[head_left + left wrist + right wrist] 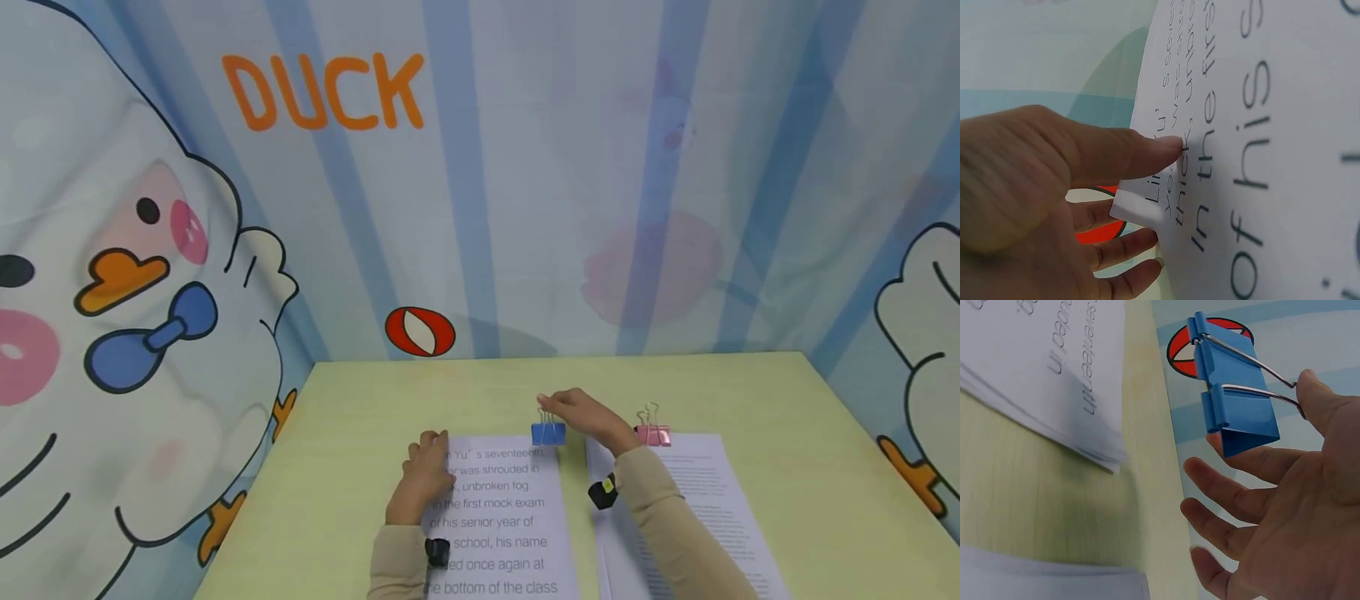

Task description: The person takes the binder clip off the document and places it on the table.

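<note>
My left hand (425, 473) is at the far left corner of a stack of printed paper (498, 532). In the left wrist view its thumb lies across the printed face of the paper (1297, 125), while the other fingers reach behind the edge, so the corner is pinched. A blue binder clip (548, 434) is in my right hand (592, 414), over the far right corner of that stack in the head view. Seen from the right wrist, thumb and index finger pinch the blue clip (1241, 387) by its wire handles, with its mouth apart from the paper.
To the right lies a second paper stack (720, 508) with a pink binder clip (654, 435) on its far edge. Both stacks lie on a pale yellow table (360, 400). Behind it hangs a striped curtain (517, 208) with duck pictures.
</note>
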### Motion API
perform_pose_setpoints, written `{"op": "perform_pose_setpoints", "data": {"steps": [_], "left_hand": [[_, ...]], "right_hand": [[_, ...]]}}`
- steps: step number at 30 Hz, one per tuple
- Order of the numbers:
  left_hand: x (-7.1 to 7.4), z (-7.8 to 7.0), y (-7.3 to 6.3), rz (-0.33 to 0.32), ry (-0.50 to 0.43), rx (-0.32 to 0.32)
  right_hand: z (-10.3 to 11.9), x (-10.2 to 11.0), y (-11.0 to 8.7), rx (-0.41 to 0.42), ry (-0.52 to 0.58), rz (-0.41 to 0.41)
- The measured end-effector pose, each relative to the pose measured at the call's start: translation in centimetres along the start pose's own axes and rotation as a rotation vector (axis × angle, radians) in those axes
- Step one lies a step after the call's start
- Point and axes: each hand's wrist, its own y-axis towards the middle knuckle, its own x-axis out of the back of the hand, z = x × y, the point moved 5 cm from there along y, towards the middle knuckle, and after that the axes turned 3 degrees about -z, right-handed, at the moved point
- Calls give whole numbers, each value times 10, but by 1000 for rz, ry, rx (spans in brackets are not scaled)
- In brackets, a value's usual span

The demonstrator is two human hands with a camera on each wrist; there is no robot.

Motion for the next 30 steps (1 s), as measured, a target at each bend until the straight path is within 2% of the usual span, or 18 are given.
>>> {"op": "perform_pose_setpoints", "data": {"steps": [6,13,22,30], "left_hand": [[-1,1,-1,8,-23,1],[1,2,-1,25,-23,-10],[0,3,-3,30,-27,45],[-2,2,-1,14,-31,35]], "right_hand": [[-7,3,-6,7,-81,19],[-13,6,-12,27,-80,27],[-28,5,-19,-5,-96,44],[-37,5,-28,-36,-148,-22]]}}
